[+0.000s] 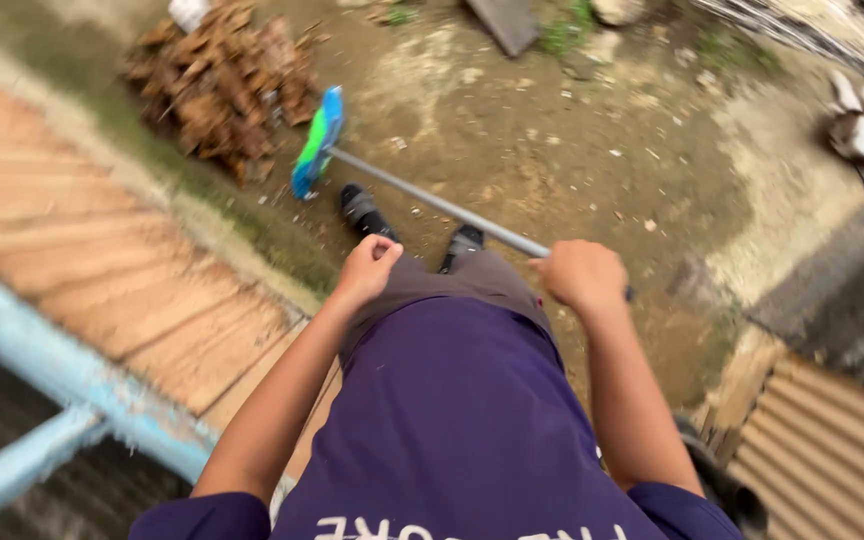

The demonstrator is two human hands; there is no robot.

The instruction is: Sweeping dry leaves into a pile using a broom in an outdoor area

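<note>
Down on the packed dirt ground (512, 150), a broom (316, 140) with a blue-green plastic head and smooth grey metal handle slants up to the right hand (582, 275), whose grip wraps fully round the handle. Left hand (368, 266) is curled loosely, holding nothing. Rough brown wood scraps (222, 85) sit just beside the head.

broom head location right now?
Head view, upper left of centre: the blue-green broom head rests on the dirt ground, beside the leaf pile, ahead of the shoes; the right hand grips its handle.
</note>
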